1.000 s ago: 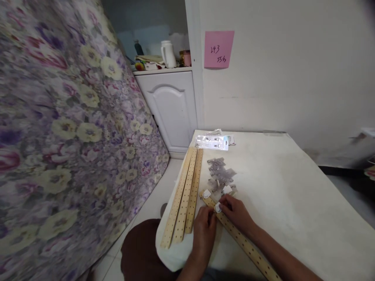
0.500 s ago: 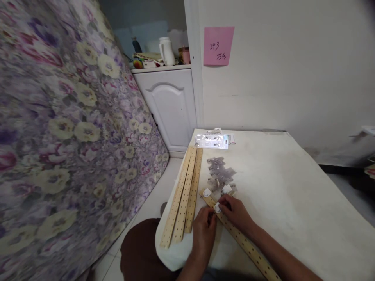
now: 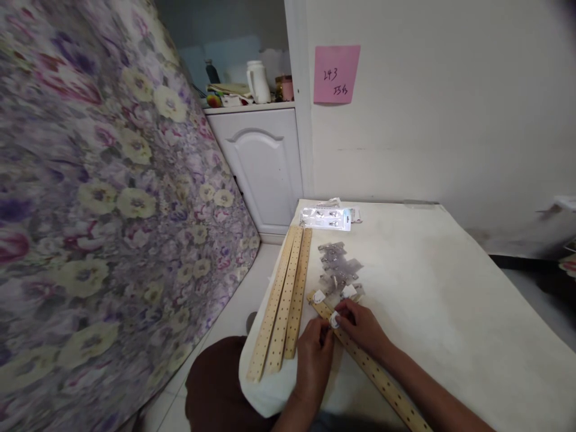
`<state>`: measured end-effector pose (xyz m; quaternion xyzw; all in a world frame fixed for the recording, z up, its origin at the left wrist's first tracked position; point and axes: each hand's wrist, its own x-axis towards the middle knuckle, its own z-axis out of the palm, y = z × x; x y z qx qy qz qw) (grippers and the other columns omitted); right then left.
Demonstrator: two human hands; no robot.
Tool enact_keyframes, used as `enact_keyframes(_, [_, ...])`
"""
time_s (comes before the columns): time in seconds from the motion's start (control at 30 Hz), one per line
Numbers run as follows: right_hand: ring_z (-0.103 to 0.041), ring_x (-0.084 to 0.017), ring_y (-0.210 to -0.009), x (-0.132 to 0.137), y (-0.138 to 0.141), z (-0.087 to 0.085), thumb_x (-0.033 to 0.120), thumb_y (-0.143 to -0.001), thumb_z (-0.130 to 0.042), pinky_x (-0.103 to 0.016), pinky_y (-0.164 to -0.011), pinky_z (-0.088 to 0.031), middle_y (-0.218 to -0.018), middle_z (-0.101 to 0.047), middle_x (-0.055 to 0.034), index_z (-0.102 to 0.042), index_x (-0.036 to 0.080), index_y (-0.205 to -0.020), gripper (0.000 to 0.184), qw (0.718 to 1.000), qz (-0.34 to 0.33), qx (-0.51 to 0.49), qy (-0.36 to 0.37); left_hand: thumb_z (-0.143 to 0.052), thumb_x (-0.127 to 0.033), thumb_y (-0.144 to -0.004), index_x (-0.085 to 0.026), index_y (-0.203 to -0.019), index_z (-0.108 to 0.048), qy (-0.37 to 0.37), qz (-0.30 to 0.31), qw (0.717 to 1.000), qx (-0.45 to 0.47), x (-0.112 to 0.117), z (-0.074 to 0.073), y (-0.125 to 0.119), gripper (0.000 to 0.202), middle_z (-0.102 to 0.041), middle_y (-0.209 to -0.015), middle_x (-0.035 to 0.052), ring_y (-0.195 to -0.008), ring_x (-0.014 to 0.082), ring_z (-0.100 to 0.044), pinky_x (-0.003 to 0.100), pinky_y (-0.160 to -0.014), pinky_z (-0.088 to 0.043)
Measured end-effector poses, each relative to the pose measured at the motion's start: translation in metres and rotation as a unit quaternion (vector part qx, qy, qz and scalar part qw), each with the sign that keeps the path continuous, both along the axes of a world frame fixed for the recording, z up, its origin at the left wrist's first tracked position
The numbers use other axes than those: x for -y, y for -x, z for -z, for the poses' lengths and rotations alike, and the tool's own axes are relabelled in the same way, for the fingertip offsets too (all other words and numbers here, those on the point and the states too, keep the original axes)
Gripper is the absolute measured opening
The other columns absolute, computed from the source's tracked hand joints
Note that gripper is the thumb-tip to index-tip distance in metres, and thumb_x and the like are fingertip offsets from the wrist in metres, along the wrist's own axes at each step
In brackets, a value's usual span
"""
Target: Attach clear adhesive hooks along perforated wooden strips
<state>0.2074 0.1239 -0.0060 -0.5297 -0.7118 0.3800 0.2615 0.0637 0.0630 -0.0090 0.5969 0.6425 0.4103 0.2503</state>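
A perforated wooden strip (image 3: 373, 375) lies slanted on the white table (image 3: 441, 312), with a small white clip (image 3: 318, 296) on its far end. Both hands meet at a second small white piece (image 3: 334, 320) on this strip. My left hand (image 3: 314, 355) has its fingers curled and pinches at the piece from the left. From the right, my right hand (image 3: 362, 330) pinches the same piece with closed fingers. Just beyond the hands sits a pile of small clear packets (image 3: 338, 271).
Three more perforated wooden strips (image 3: 284, 300) lie side by side along the table's left edge. A clear blister pack (image 3: 326, 218) lies at the far edge. A flowered mattress (image 3: 99, 198) leans at left; a white cabinet (image 3: 261, 162) and pink note (image 3: 336, 74) stand behind.
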Motion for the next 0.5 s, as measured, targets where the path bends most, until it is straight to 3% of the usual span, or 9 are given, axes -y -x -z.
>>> enact_keyframes(0.27, [-0.056,-0.017,-0.065,0.0018,-0.0010,-0.0009,0.027,-0.077,-0.052,-0.026,-0.062,-0.041,-0.069,-0.062,0.0000,-0.061,0.019,-0.095,0.021,1.000,0.000,-0.011,-0.002,-0.051,-0.021,-0.081,-0.020,-0.082,-0.061,0.004,-0.004,1.000,0.007,0.0007,-0.0007,0.0000,0.010,-0.064,-0.075,0.0007,-0.068,0.0156,-0.059,0.025,-0.063,-0.043])
enact_keyframes(0.5, [-0.057,-0.016,-0.065,0.0030,-0.0014,-0.0031,0.026,-0.078,-0.051,-0.025,-0.062,-0.040,-0.070,-0.063,0.0000,-0.061,0.020,-0.087,0.014,1.000,-0.002,-0.007,-0.010,-0.050,-0.022,-0.082,-0.020,-0.083,-0.061,0.005,-0.003,1.000,0.014,0.0009,0.0011,0.0007,0.011,-0.066,-0.077,0.0012,-0.069,0.0161,-0.059,0.026,-0.063,-0.044])
